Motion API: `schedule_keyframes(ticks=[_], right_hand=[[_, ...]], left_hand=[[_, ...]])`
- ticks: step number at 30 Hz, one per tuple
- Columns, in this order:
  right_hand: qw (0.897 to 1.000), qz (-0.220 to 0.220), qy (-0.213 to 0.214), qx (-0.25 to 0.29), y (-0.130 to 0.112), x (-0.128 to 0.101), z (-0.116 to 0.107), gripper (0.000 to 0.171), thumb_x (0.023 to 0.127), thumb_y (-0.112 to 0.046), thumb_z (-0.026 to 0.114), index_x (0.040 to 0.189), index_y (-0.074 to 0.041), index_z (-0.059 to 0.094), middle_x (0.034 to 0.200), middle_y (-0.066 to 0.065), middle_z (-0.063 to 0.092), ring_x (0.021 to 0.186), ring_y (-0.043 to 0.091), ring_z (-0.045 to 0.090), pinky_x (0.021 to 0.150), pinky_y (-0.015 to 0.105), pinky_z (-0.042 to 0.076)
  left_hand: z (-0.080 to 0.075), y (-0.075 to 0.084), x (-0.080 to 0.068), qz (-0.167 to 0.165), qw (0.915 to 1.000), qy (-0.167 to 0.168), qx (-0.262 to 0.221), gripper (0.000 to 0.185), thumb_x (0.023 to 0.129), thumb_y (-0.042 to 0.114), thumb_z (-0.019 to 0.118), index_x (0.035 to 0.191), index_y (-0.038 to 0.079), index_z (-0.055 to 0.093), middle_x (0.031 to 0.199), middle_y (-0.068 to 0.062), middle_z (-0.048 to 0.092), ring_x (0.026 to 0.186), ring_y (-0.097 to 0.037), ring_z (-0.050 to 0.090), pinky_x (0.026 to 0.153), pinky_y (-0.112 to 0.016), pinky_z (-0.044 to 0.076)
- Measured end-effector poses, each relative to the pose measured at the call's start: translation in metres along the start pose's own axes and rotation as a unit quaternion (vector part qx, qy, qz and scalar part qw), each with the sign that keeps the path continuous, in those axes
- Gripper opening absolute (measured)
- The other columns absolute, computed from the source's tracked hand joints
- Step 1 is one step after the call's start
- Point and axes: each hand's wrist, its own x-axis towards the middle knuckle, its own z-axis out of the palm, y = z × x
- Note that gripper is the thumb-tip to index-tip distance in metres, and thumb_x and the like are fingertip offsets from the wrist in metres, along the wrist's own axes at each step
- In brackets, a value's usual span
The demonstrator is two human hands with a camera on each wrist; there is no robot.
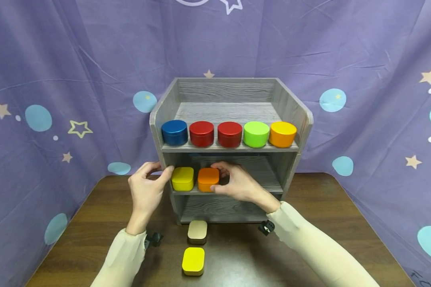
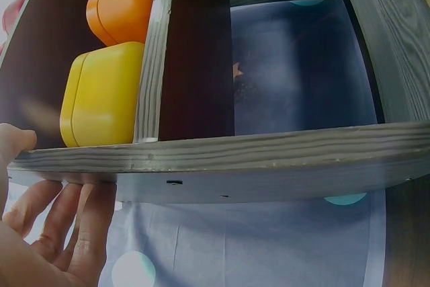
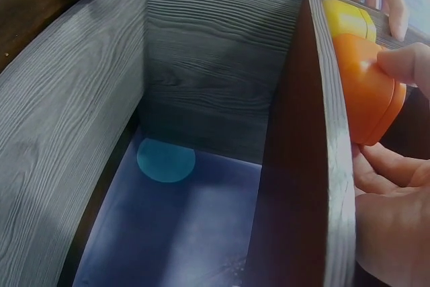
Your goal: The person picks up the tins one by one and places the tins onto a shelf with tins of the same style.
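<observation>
1. Left hand (image 1: 145, 189) is clamped on the gray shelf unit's left side panel (image 1: 161, 115), fingers on the outside.
2. Yellow box (image 1: 182, 180) sits just inside that panel, middle shelf (image 1: 233, 189).
3. Lower down, 2 more on the table (image 1: 294, 259): 1 beige box (image 1: 197, 230), 1 bright yellow box (image 1: 193, 261) nearer the camera.
4. Orange box (image 1: 207, 180) is also on the middle shelf, just right of the yellow one.
5. Right hand (image 1: 237, 184) has that orange one pinched, thumb against fingers.
</observation>
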Motion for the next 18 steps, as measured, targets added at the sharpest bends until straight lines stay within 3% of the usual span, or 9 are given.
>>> schedule_keyframes(ticks=[4,11,18], right_hand=[[1.000,0.000,0.000,0.004,0.0015,0.0011,-0.0005,0.063,0.089,-0.026,0.081,0.147,-0.006,0.063,0.137,0.014,0.074,0.119,0.030,0.070,0.109,0.048,0.059],[1.000,0.000,-0.004,0.008,0.0011,0.0010,-0.0006,0.064,0.090,-0.026,0.081,0.148,-0.006,0.062,0.139,0.015,0.073,0.121,0.031,0.070,0.110,0.049,0.058],[1.000,-0.009,0.001,-0.004,0.0026,-0.0011,-0.0005,0.069,0.089,-0.029,0.085,0.149,-0.004,0.062,0.139,0.017,0.074,0.121,0.033,0.072,0.108,0.049,0.059]], left_hand=[[0.0003,0.0007,0.0002,-0.001,1.0000,0.000,0.000,0.015,0.084,0.007,0.090,0.091,-0.003,0.082,0.085,-0.011,0.075,0.082,0.011,0.067,0.072,-0.008,0.054],[0.0001,0.0012,0.0000,-0.001,1.0000,-0.001,0.004,0.017,0.085,0.008,0.090,0.092,-0.005,0.082,0.087,-0.023,0.076,0.082,0.013,0.066,0.073,-0.006,0.052],[-0.0001,0.0012,-0.0009,-0.004,0.9999,0.001,0.010,0.017,0.085,0.009,0.090,0.093,-0.004,0.083,0.087,-0.022,0.077,0.082,0.011,0.067,0.072,-0.004,0.051]])
